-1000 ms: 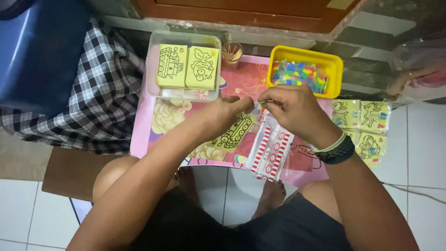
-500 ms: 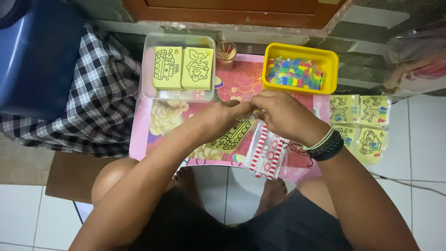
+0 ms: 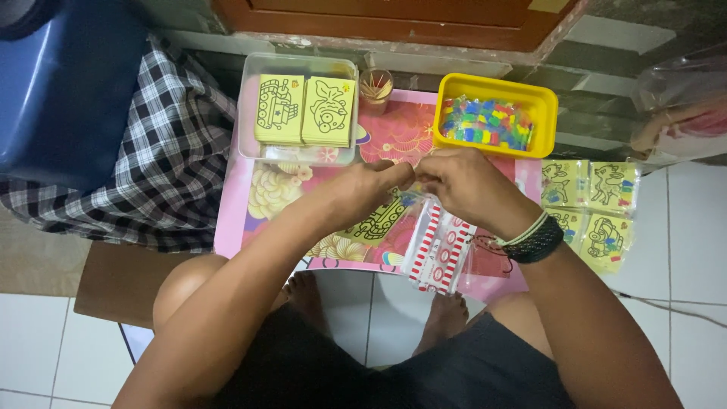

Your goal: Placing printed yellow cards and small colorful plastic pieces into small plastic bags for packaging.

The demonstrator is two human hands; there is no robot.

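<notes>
Compared with a second ago, the two hands are now closer to the far edge of the pink worktop (image 3: 235,227), and they meet just in front of the yellow tray (image 3: 549,113) of coloured pieces. The left hand (image 3: 371,189) and the right hand (image 3: 466,185) both have their fingers pinched together on something small between them; it looks like the top of a clear sleeve (image 3: 409,208), but the fingers hide most of it. Under the hands lies a yellow picture card (image 3: 379,223), now easier to see, and beside it red-striped packets (image 3: 439,250) at the near edge. I judge the pinching work continues at the same spot. A clear box (image 3: 250,113) with yellow cards stands at the far left corner, with a small cup of sticks (image 3: 375,82) just beside it. Open room remains only on the left part of the worktop.
</notes>
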